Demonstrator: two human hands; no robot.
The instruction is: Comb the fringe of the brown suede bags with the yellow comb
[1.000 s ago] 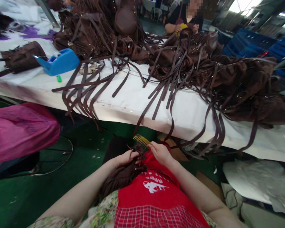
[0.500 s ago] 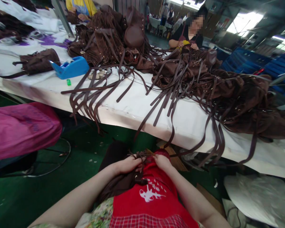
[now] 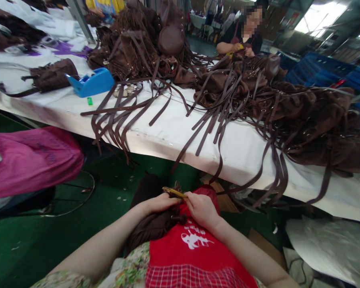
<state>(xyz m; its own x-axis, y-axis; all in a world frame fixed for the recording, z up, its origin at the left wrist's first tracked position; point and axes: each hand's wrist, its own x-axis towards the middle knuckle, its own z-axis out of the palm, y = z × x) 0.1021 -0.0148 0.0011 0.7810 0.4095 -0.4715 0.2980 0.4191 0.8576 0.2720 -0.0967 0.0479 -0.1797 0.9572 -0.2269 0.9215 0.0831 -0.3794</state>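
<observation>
A dark brown bag [image 3: 151, 232] lies on my lap over the red apron [image 3: 204, 232]. My left hand [image 3: 163, 203] is closed on its gathered top, among thin brown strips. My right hand [image 3: 199, 208] is closed around a slim yellow tool that looks like thread snips [image 3: 174, 192]. Its far end lies over the strips beside my left fingers; whether the blades touch a strip is too small to tell. A dark toggle or cord end [image 3: 180, 218] hangs below my hands.
The white table [image 3: 168, 138] ahead bears heaped brown bags [image 3: 132, 52] with straps [image 3: 276, 172] hanging over its edge. A blue tape dispenser [image 3: 93, 83] and a small green object [image 3: 90, 101] stand left. A co-worker [image 3: 243, 44] sits opposite. A pink cover [image 3: 33, 160] is at left.
My right hand has come closer to my left and turned over. The yellow snips now lie plainly across the strips above my left hand. The view has shifted slightly.
</observation>
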